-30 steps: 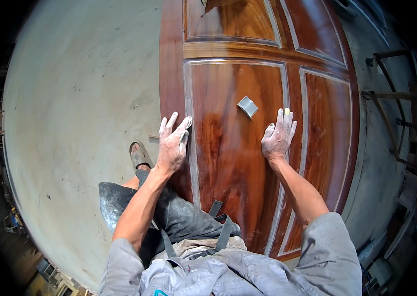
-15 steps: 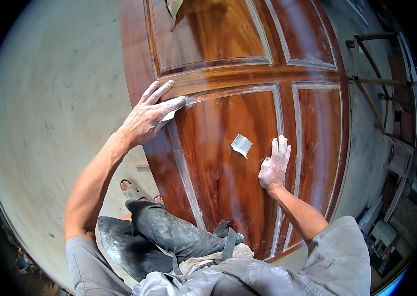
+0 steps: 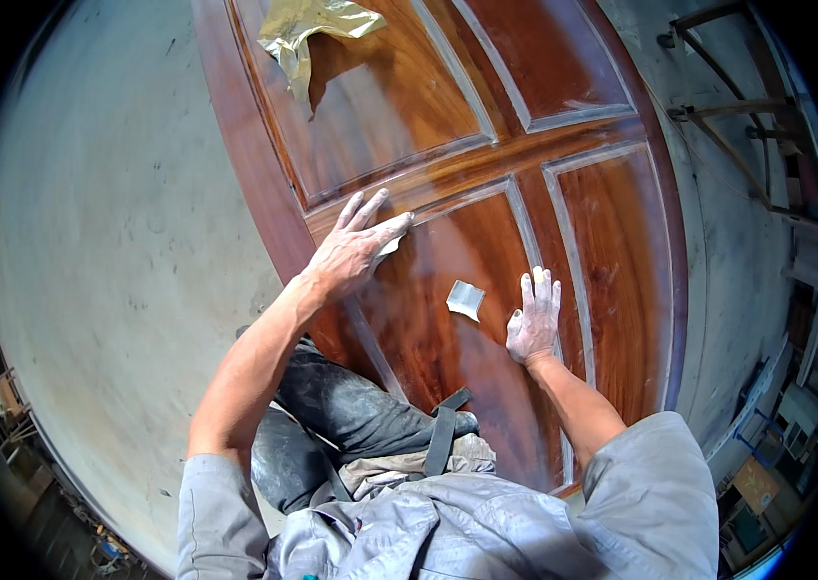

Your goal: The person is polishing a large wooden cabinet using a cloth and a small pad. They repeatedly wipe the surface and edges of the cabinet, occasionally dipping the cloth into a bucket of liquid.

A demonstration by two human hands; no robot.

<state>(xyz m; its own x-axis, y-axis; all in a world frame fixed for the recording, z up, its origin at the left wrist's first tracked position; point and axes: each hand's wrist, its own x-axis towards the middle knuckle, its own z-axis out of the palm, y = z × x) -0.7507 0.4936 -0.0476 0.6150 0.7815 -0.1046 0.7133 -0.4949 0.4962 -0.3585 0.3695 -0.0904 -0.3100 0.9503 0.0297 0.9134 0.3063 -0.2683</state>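
A reddish-brown wooden panelled door (image 3: 486, 358) with whitish, dusty mouldings lies in front of me. My left hand (image 3: 346, 256) presses a small pale piece of sandpaper (image 3: 390, 247) against the upper moulding of the near large panel. Its thumb side pinches the piece, while other fingers stretch over the crossrail; much of the sandpaper is hidden. Flat on the same panel, near its right moulding, rests my right hand (image 3: 532, 324) with fingers extended and nothing held. One of its fingertips has a yellowish wrap. A loose grey square of sandpaper (image 3: 466, 301) lies between the hands.
A crumpled yellowish sheet (image 3: 307, 34) lies on the far panel. Pale concrete floor (image 3: 129, 222) extends on the left. Wooden frame pieces (image 3: 738, 106) stand beyond the door's right edge, with assorted items (image 3: 767, 445) at the lower right. My bent leg (image 3: 332, 406) is beside the door.
My left hand has slid rightward along the upper moulding with its sandpaper. The view has turned, bringing more of the yellowish sheet into sight. My right hand stays flat on the panel.
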